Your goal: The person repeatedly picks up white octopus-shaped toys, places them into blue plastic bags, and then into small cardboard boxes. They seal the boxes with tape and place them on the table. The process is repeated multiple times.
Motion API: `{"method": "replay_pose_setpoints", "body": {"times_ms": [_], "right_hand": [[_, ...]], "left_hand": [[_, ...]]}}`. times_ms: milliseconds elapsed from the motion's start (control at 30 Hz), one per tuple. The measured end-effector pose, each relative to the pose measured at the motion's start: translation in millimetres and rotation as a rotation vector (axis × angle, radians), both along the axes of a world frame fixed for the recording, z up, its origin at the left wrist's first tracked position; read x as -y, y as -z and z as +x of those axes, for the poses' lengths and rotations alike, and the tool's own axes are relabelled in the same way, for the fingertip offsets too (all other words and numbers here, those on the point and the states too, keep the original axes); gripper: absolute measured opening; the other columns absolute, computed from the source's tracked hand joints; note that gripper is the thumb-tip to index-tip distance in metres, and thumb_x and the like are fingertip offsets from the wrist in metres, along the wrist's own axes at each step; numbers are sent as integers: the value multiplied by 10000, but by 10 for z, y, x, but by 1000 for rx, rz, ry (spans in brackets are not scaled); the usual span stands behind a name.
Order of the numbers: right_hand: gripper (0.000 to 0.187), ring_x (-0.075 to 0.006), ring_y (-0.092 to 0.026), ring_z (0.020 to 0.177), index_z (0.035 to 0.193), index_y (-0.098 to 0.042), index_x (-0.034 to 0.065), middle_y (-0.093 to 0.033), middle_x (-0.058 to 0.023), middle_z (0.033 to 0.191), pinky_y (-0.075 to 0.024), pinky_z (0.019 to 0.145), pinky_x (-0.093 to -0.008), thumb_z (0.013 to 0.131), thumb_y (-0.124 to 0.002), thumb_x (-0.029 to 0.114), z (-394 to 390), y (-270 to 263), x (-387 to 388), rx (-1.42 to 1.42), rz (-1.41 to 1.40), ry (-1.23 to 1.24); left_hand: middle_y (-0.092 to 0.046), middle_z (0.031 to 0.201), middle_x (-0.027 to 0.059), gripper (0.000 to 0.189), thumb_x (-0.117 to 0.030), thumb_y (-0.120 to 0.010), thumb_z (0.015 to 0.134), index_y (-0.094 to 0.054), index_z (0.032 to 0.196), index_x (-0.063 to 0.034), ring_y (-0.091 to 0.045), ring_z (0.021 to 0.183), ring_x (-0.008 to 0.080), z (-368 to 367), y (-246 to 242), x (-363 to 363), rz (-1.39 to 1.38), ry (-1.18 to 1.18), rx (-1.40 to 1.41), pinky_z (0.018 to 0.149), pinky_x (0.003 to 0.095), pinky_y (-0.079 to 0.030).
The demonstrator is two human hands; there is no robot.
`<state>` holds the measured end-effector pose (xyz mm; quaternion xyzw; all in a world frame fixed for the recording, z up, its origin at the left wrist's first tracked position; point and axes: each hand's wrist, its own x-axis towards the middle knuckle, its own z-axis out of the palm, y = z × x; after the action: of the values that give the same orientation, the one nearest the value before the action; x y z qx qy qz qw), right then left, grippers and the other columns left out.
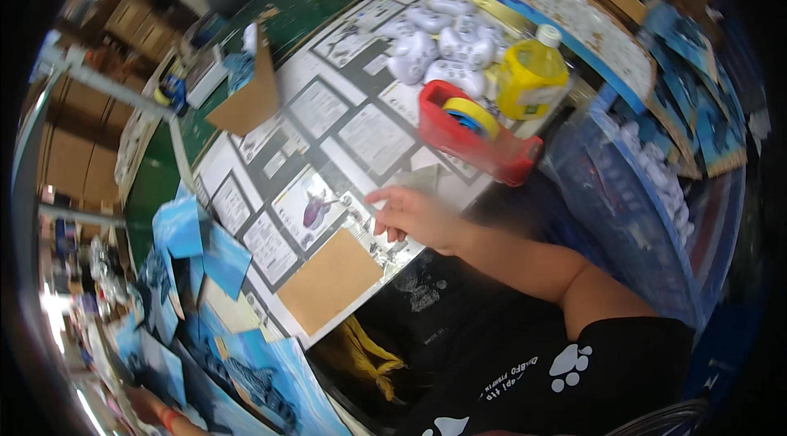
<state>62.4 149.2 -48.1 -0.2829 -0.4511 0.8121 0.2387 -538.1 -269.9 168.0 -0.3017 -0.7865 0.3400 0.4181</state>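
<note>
My right hand (415, 219) hovers over the near edge of a table covered with printed sheets. Its index finger points out, the others curl loosely, and I see nothing held. Close by lies a flat brown cardboard piece (332, 281). A red tape dispenser (467, 135) with a yellow-rimmed roll stands beyond the hand. At the lower left rim, my left hand (146, 405), with an orange band at the wrist, reaches beside blue printed boxes (163, 368); its fingers are dim and partly hidden. A blue printed carton with a shark picture (261, 380) lies near it.
White game controllers (461, 45) are heaped beside a bottle of yellow liquid (533, 79). A shallow box of small white parts (572, 24) sits behind. A blue plastic bag (621, 202) hangs at right. An open cardboard box (249, 98) and a metal frame (117, 85) stand left.
</note>
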Motion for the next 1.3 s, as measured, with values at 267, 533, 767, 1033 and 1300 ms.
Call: {"method": "replay_pose_setpoints", "body": {"times_ms": [267,533,767,1033,1300], "right_hand": [[208,-70,-573,789,1174,-620,18,-643,-23,912,-485,718,-222,993,-552,95,-366,199,666,45,57,-342],[685,-342,-472,1271,1425,-448,-3,-509,-194,1333,-378,1074,-445,850,-767,188,-1080,-1125,847,-448,1147,-146],[925,-207,-582,1175,1490,-353,21,-621,-123,1241,-439,1024,-371,773,-869,295,-1462,-1418,708,-442,929,196],[279,-74,-624,823,1033,-697,10,-714,-25,945,-499,730,-231,934,-750,266,-1051,-1545,-338,-507,587,259],[284,-124,-659,923,1132,-646,-12,-709,-80,1065,-520,824,-263,973,-691,219,-653,-1525,-818,-693,440,213]], "left_hand": [[-728,1163,41,464,-64,-615,920,-612,1373,-167,-704,992,206,1866,-542,275,215,54,-372,873,310,-556],[-734,997,45,385,45,-645,793,-755,1114,-136,-692,933,223,4086,-814,-1198,325,546,-283,856,347,-530],[-688,931,64,339,-28,-736,729,-749,1061,-98,-642,887,259,4436,-817,-2137,505,1043,222,860,384,-494],[-481,1436,113,732,-361,-804,851,-483,1448,-84,-433,1345,243,4005,-635,-1952,843,1139,117,1113,401,-361],[-531,1367,103,921,-223,-878,780,-341,1506,-43,-535,1227,193,3728,372,-2415,1435,1252,1749,1053,347,-427]]}}
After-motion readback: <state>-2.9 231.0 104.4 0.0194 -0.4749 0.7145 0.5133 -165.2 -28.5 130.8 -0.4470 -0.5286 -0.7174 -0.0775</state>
